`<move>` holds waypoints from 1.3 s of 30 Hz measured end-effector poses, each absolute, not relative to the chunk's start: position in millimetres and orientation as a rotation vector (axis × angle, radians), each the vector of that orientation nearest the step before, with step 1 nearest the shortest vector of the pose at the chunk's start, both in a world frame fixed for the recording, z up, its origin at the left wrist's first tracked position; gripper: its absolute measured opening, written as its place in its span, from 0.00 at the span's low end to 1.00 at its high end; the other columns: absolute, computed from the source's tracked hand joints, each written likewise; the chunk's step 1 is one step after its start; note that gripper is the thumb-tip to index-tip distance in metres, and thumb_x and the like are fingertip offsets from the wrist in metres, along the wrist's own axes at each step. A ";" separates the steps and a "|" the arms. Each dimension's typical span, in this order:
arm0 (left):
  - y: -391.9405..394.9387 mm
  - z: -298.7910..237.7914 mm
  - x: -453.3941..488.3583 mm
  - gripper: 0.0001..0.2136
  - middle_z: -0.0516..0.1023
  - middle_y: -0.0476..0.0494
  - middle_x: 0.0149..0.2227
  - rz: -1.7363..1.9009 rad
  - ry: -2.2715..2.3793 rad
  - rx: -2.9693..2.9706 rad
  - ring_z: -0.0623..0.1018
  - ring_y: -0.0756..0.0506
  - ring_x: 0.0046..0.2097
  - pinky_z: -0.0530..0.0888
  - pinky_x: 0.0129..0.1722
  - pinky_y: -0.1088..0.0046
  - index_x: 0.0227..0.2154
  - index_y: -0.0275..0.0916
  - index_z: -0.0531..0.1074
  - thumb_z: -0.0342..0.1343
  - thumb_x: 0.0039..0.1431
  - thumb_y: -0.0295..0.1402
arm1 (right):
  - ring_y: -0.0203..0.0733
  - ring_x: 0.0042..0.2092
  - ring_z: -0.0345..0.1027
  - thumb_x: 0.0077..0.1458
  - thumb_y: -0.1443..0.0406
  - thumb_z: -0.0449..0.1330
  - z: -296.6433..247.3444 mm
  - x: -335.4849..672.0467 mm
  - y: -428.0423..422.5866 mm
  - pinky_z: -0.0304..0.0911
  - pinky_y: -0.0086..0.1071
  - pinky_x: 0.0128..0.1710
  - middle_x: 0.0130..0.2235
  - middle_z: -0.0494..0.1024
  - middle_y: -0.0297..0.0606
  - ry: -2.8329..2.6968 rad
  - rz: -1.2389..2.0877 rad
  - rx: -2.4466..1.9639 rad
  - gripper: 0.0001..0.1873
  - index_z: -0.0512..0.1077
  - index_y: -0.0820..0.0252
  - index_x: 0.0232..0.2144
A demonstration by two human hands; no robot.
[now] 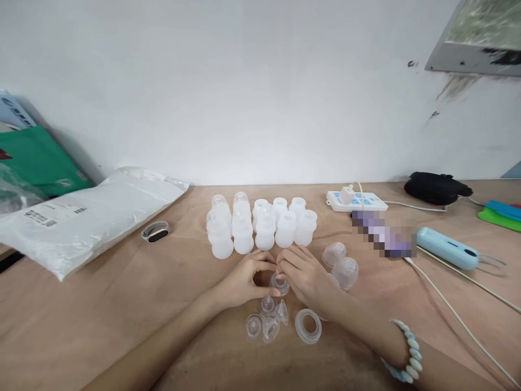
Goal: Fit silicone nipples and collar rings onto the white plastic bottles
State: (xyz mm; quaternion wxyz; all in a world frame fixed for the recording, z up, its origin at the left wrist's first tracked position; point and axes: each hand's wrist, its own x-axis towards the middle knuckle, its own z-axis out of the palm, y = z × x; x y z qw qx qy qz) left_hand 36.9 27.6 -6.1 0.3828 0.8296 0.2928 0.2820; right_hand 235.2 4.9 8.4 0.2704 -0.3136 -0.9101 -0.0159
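Observation:
My left hand (246, 279) and my right hand (308, 278) meet over the middle of the table, fingers curled around a translucent bottle collar ring (279, 284). The left thumb presses its near edge, and the right fingertips cover its upper side. Whether a teat sits inside it, I cannot tell. Just below lie several clear silicone teats (254, 327) and another loose collar ring (308, 326). Beyond my hands stand milky white baby bottles (285, 228) in rows, some with clear domed caps (241, 198) on top. To the right of my right hand rest loose clear caps (345, 272).
At left are a white plastic parcel (97, 212), a green package (40, 160) and a wristband (155, 232). On the right lie a power strip (372, 201), a pixelated object (382, 233), a light blue device (446, 248), cables and a black pouch (435, 188). A wall (260, 98) stands behind.

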 end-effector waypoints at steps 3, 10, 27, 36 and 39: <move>28.2 -7.3 36.1 0.10 0.77 0.43 0.43 0.706 0.760 2.096 0.74 0.40 0.47 0.69 0.48 0.65 0.37 0.40 0.81 0.70 0.51 0.35 | 0.44 0.37 0.64 0.64 0.71 0.55 13.9 237.5 4.6 0.63 0.38 0.39 0.35 0.74 0.40 -2.479 -0.011 -0.885 0.09 0.70 0.61 0.30; 29.6 -9.1 33.4 0.21 0.77 0.46 0.39 0.690 0.813 1.997 0.74 0.42 0.41 0.70 0.41 0.68 0.44 0.40 0.79 0.72 0.47 0.39 | 0.50 0.47 0.67 0.53 0.62 0.70 18.4 244.3 3.9 0.64 0.46 0.49 0.44 0.75 0.42 -2.600 0.299 -1.010 0.16 0.72 0.62 0.40; 26.5 -7.3 32.0 0.16 0.80 0.43 0.39 0.705 0.914 1.867 0.76 0.43 0.40 0.69 0.41 0.67 0.51 0.39 0.73 0.56 0.62 0.37 | 0.43 0.40 0.72 0.60 0.73 0.57 95.5 244.9 53.7 0.64 0.36 0.42 0.36 0.80 0.39 -2.174 0.155 -1.132 0.08 0.75 0.60 0.35; 28.2 -15.7 31.7 0.14 0.80 0.43 0.38 0.739 0.942 1.876 0.76 0.43 0.40 0.69 0.40 0.67 0.48 0.38 0.75 0.55 0.63 0.37 | 0.47 0.49 0.75 0.48 0.76 0.65 117.1 218.8 141.9 0.64 0.40 0.52 0.44 0.84 0.37 -2.455 0.370 -1.163 0.17 0.80 0.56 0.40; 28.5 -17.0 31.7 0.14 0.80 0.44 0.37 0.746 0.942 1.877 0.76 0.44 0.40 0.69 0.40 0.68 0.48 0.38 0.76 0.55 0.63 0.37 | 0.45 0.43 0.78 0.45 0.77 0.66 110.6 208.4 148.2 0.68 0.35 0.45 0.39 0.85 0.36 -2.514 0.466 -1.128 0.20 0.80 0.56 0.40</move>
